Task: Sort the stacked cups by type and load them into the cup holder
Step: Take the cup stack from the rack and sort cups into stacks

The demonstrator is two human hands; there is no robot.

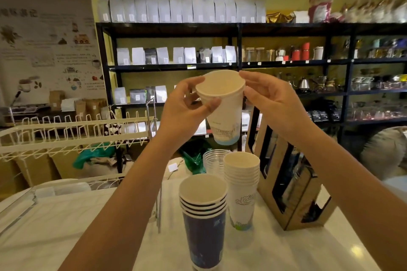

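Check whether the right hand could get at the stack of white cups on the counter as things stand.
Probably yes, once freed. The right hand is holding the raised white cup with the left hand. The white stack stands just below with its open top unobstructed; the cardboard holder sits beside it.

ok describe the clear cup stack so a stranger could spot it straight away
On the white countertop stand three cup stacks beside a brown cardboard cup holder. The clear plastic cup stack is the farthest one, behind the white paper cup stack. It alone is see-through, with ribbed rims.
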